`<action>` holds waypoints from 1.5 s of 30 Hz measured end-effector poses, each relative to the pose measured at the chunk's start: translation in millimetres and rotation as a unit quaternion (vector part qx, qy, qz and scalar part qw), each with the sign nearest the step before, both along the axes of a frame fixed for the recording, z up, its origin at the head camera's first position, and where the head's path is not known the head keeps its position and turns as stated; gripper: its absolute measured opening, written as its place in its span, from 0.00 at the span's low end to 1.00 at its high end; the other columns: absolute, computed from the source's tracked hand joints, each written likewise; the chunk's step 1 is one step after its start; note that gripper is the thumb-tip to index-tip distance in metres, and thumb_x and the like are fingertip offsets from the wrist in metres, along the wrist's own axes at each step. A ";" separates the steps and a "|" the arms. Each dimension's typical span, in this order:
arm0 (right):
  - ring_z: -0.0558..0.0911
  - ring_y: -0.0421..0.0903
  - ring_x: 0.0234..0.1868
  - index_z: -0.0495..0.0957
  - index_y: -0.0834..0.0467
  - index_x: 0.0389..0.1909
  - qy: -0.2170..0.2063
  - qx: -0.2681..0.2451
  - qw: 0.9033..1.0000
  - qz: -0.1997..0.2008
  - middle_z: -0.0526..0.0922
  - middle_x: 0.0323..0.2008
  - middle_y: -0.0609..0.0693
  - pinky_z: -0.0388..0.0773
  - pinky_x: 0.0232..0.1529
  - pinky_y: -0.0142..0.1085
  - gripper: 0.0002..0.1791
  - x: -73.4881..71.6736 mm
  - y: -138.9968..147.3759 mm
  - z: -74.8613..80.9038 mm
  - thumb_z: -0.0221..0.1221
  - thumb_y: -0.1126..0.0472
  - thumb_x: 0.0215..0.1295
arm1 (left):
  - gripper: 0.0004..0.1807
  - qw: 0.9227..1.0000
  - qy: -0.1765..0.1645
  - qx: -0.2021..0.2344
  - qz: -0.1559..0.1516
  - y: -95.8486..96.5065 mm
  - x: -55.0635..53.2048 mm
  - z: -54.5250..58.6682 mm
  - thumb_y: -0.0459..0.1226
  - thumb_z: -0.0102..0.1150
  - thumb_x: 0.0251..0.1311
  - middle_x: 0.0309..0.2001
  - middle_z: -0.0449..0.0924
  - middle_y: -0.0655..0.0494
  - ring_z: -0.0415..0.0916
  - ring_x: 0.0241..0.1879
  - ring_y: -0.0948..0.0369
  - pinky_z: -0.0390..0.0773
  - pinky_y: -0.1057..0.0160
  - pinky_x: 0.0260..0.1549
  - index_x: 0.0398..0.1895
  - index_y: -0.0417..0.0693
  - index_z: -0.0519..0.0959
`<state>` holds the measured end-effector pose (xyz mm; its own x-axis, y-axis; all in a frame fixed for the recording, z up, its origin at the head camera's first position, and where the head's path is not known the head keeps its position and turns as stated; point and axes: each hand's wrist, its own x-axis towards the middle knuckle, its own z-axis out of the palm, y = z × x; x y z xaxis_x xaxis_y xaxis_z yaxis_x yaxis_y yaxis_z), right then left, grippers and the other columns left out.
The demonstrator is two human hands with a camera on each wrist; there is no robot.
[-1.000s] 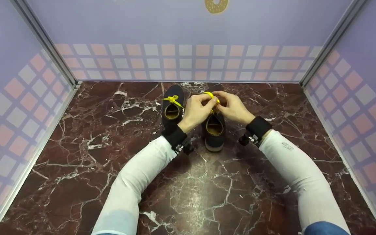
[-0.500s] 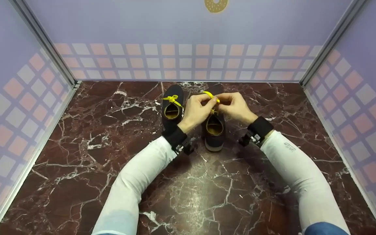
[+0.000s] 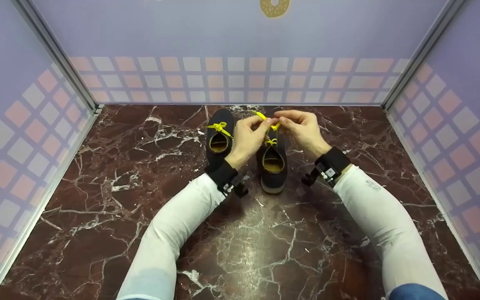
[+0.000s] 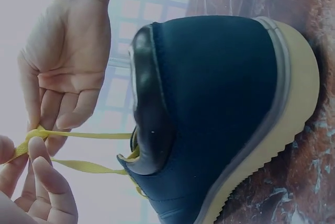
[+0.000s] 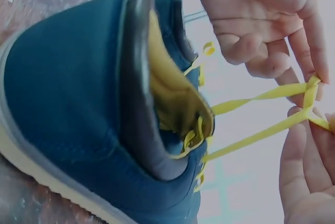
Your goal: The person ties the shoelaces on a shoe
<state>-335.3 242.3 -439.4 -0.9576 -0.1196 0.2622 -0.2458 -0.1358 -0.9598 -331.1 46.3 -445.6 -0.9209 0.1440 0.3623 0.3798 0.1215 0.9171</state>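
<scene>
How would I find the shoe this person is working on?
On the red marbled surface stand a dark left shoe and right shoe. Choose the latter: left hand and right hand hold its yellow laces up; the other's bow sits untouched.

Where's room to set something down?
Free marbled surface: between left shoe and left wall; between left sleeve and right sleeve, nearer than the shoes; between right sleeve and right wall. Crowded: around right shoe, where left hand and right hand hold yellow lace.

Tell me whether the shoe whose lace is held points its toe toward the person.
No: in the head view, the dark shoe has its heel nearest the camera and its toe toward the back wall.
</scene>
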 end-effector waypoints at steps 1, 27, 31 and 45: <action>0.93 0.39 0.35 0.85 0.75 0.61 -0.004 -0.010 1.000 -0.002 0.97 0.37 0.45 0.90 0.39 0.29 0.14 0.6 -0.2 1.2 0.61 0.72 0.82 | 0.13 1.000 -0.001 0.002 0.000 -0.4 0.1 0.3 0.38 0.65 0.80 0.30 0.91 0.43 0.88 0.33 0.33 0.75 0.72 0.24 0.42 0.39 0.92; 0.93 0.38 0.29 0.79 0.81 0.65 -0.030 -0.019 0.997 -0.066 0.97 0.35 0.48 0.90 0.33 0.30 0.19 5.3 20.9 4.2 0.60 0.72 0.82 | 0.11 0.975 0.090 -0.196 0.052 -27.5 -8.7 -4.5 0.40 0.70 0.76 0.30 0.93 0.45 0.85 0.29 0.50 0.68 0.68 0.32 0.41 0.43 0.95; 0.93 0.39 0.30 0.80 0.79 0.65 -0.036 -0.014 0.996 -0.076 0.97 0.35 0.46 0.90 0.34 0.30 0.19 4.4 24.6 1.3 0.61 0.71 0.82 | 0.11 0.972 0.093 -0.209 0.059 -30.4 -10.1 -4.9 0.41 0.71 0.75 0.30 0.94 0.46 0.87 0.30 0.48 0.70 0.65 0.31 0.41 0.43 0.95; 0.93 0.37 0.30 0.86 0.70 0.57 -0.063 -0.036 0.993 -0.095 0.97 0.35 0.48 0.88 0.32 0.28 0.11 3.9 45.0 -7.2 0.60 0.73 0.82 | 0.11 0.963 0.077 -0.247 0.068 -44.6 -13.8 -8.4 0.42 0.69 0.77 0.32 0.95 0.47 0.88 0.29 0.49 0.69 0.66 0.28 0.42 0.46 0.95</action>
<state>-331.4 287.2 -446.6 -0.9868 0.0807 0.1405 -0.1525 -0.1687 -0.9738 -344.9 1.7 -454.0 -0.8839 0.2152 0.4152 0.4568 0.5876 0.6678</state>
